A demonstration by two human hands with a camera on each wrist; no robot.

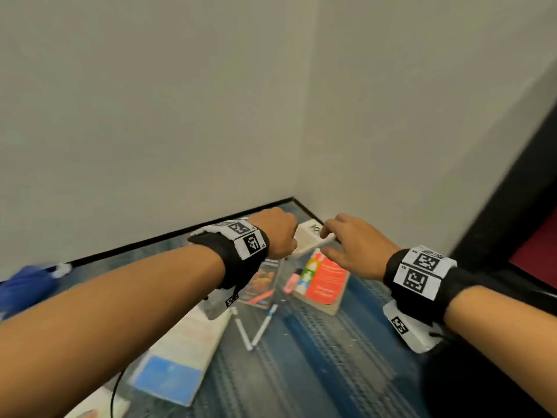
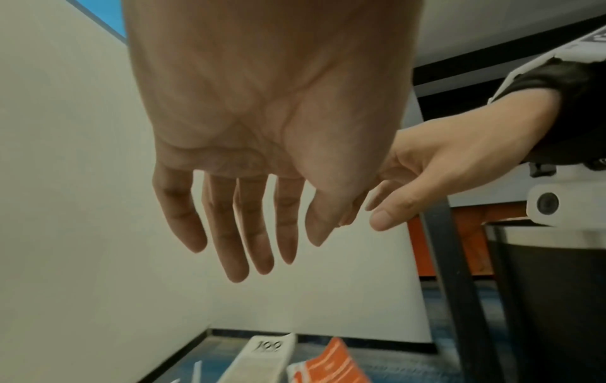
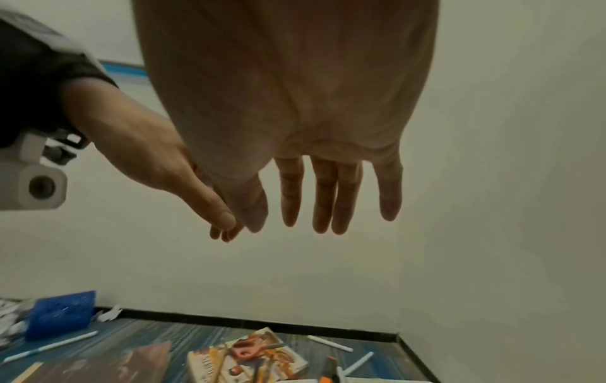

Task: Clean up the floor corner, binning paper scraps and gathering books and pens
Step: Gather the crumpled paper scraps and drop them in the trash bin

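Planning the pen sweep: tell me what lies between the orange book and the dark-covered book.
A pink marker lies between the orange book and the dark-covered book, seen in the head view.

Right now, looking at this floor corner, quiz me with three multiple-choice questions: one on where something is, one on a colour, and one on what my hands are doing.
1. Where is the white book marked 100?
A) in the left hand
B) on the carpet near the wall corner
C) inside a bin

2. What colour is the neighbouring book?
A) green
B) black
C) orange

3. What state are the left hand and right hand in?
A) both open, holding nothing
B) each grips a pen
C) both clenched on one book

Answers:
1 B: the left wrist view shows it lying on the floor close to the baseboard.
2 C: its cover is plainly orange with white print.
3 A: both wrist views show straight, empty fingers above the floor.
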